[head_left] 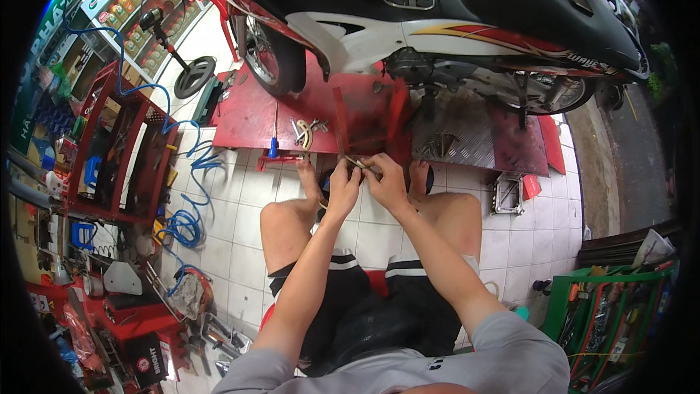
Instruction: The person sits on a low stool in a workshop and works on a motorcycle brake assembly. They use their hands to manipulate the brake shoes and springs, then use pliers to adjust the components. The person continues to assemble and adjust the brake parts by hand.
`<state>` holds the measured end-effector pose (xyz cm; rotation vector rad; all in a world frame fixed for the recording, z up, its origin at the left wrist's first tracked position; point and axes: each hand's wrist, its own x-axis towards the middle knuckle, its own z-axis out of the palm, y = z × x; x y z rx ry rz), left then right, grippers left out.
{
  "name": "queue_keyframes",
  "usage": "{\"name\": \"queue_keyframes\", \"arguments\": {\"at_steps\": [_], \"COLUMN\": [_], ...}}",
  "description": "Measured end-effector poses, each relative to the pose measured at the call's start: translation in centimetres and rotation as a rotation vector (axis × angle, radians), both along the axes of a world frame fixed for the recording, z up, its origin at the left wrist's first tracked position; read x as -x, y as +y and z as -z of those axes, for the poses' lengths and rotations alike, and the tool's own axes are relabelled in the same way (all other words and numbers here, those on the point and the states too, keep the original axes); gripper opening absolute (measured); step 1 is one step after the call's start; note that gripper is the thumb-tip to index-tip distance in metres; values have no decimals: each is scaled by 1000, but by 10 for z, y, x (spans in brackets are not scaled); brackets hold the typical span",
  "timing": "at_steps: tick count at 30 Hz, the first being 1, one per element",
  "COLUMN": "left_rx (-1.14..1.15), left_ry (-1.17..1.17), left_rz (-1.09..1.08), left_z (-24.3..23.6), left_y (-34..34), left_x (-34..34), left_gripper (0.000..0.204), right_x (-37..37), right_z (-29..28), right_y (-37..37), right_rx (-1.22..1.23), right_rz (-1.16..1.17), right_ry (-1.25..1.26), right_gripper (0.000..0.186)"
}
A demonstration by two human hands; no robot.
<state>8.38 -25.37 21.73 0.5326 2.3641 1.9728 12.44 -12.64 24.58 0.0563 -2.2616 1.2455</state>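
Observation:
My left hand [344, 186] and my right hand [385, 182] meet between my knees, their fingers closed on a small, thin, pale part [356, 163], too small to make out fully. Just beyond them is a red platform [248, 128], where a blue-handled screwdriver [273, 146] lies beside metal wrenches and a curved tan piece [306, 131]. A motorbike [474, 44] with white, red and black panels stands over the platform, its front wheel at the left.
At the left are a red tool cart [98, 146], a coiled blue hose [182, 226] and shelves of bottles [135, 18]. A checkered steel plate [445, 128] adjoins the platform at the right, with a metal frame [509, 193] below it. A green tool rack [605, 314] is at lower right.

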Motion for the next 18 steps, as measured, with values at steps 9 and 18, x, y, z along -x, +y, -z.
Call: {"name": "queue_keyframes", "arguments": {"at_steps": [9,18], "left_rx": [27,-24], "left_ry": [-47,-36], "left_rz": [-87,-55], "left_z": [13,-2], "left_y": [4,3], "left_x": [2,-5], "left_gripper": [16,18], "right_x": [-1,-1], "right_z": [3,15], "right_y": [-2,2], "right_rx": [15,83], "right_rz": [-36,-26], "right_ry": [-53,-61], "right_gripper": [14,16]}}
